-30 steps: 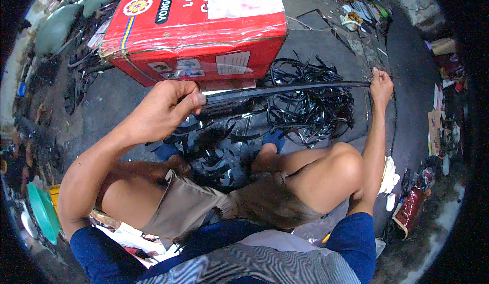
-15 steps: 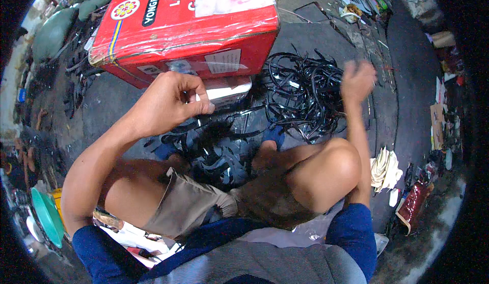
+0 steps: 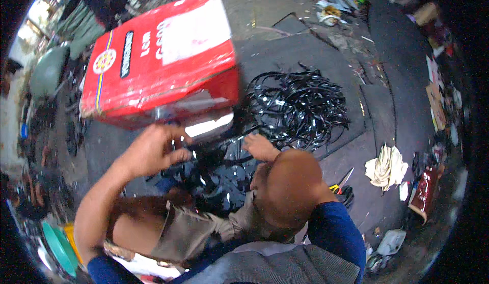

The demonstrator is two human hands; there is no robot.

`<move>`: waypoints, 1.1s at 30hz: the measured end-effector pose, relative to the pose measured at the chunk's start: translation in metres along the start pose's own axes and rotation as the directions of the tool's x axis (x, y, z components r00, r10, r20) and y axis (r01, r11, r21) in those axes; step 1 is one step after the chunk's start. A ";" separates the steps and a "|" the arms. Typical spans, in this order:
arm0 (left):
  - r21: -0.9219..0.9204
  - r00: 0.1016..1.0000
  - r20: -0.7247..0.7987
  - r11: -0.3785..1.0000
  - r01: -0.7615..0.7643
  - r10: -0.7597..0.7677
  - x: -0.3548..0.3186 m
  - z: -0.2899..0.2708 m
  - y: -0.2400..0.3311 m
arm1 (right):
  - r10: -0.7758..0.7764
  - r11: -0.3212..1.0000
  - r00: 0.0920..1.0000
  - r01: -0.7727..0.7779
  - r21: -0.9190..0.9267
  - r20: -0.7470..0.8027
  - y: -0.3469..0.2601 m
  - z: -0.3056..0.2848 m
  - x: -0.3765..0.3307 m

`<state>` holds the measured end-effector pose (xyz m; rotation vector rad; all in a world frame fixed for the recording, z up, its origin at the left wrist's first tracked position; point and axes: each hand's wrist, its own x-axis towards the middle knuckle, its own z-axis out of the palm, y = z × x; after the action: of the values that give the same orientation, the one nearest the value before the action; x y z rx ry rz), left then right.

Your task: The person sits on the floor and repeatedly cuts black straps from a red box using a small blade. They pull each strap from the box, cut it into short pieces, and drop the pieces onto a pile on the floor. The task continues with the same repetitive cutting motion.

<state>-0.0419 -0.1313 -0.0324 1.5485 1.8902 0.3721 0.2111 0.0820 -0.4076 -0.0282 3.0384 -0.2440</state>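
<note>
**Left hand (image 3: pixel 153 149) parted, right hand (image 3: pixel 261 147) low beside the black strips (image 3: pixel 300 106)**

The left thumb and fingers are held apart, with nothing discernible between them; whether anything is gripped by the blurred right hand cannot be told. The red box (image 3: pixel 163 62) is set ahead, apparently to be kept within easy reach, and a white block (image 3: pixel 211 126) is placed at its near side. The strips are heaped in a loose tangle to the box's right — conveniently, it seems, for the right hand. Dark flat scraps (image 3: pixel 229 182) are gathered between the legs (image 3: pixel 137 228).

All is laid on a dark, worn floor (image 3: pixel 285 50), with litter (image 3: pixel 331 15) strewn along its far edge. A cream cloth (image 3: pixel 387 167) is crumpled at right; yellow-handled scissors (image 3: pixel 334 188) are left nearer the leg — probably for quick access.
</note>
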 end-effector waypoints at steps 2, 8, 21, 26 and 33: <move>0.146 0.988 0.042 0.977 -0.153 0.148 -0.004 0.009 -0.011 | -0.085 0.993 0.996 0.085 -0.082 0.003 -0.001 -0.020 0.005; -0.117 0.987 0.078 0.985 -0.129 0.139 0.008 0.018 0.019 | -0.306 0.635 0.847 -0.158 0.756 0.435 -0.004 -0.187 0.037; -0.776 0.966 -0.258 0.601 -0.194 -0.022 -0.062 -0.060 0.060 | -0.055 0.582 0.944 0.296 0.757 -0.326 -0.037 -0.545 0.010; -0.676 0.932 -0.226 0.735 0.059 -0.283 -0.096 -0.122 -0.003 | -0.016 0.657 0.978 0.167 0.736 -0.207 -0.005 -0.519 0.057; -0.282 0.751 -0.505 0.904 0.323 -0.425 -0.121 -0.184 -0.138 | 0.125 0.838 0.975 -0.006 0.546 -0.181 0.018 -0.474 0.130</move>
<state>-0.2555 -0.2481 0.0594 0.9500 2.4736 0.8548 0.0365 0.1712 0.0439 0.1529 3.0332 -1.1623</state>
